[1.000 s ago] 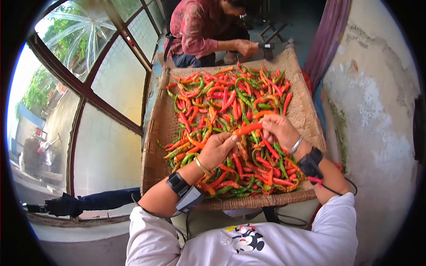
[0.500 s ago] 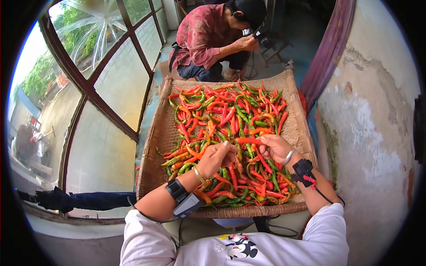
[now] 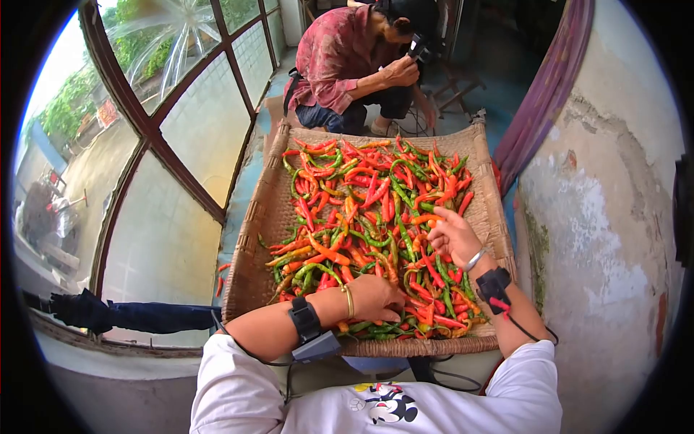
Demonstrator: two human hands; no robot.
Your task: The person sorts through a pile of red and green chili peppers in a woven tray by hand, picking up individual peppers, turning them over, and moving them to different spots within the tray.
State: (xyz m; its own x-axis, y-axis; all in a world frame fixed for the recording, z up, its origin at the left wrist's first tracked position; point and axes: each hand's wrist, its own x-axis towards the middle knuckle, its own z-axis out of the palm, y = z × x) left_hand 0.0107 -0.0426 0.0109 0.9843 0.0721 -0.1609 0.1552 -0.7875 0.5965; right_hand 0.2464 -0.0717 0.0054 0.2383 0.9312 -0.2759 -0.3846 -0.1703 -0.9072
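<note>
Red, orange and green chili peppers (image 3: 376,192) lie in a loose layer in a shallow woven tray (image 3: 271,202) in front of me. My left hand (image 3: 372,297) is low over the peppers near the tray's front edge, back up, thumb apart from the fingers; some fingertips are hidden. My right hand (image 3: 457,236) hovers over the right side of the pile, index finger stretched and the other fingers loosely bent. An orange chili pepper (image 3: 425,219) lies by its fingertips, and no pepper shows clearly in its grasp.
Beyond the tray a person in a red shirt (image 3: 336,61) crouches, one hand raised to a dark device. Framed windows (image 3: 195,123) line the left, above a folded dark umbrella (image 3: 159,318). A purple curtain (image 3: 546,79) and a peeling wall (image 3: 593,217) stand at right.
My left hand has moved down and right to the front of the pile. My right hand has shifted right and up; the red chili pepper it held is no longer in its fingers.
</note>
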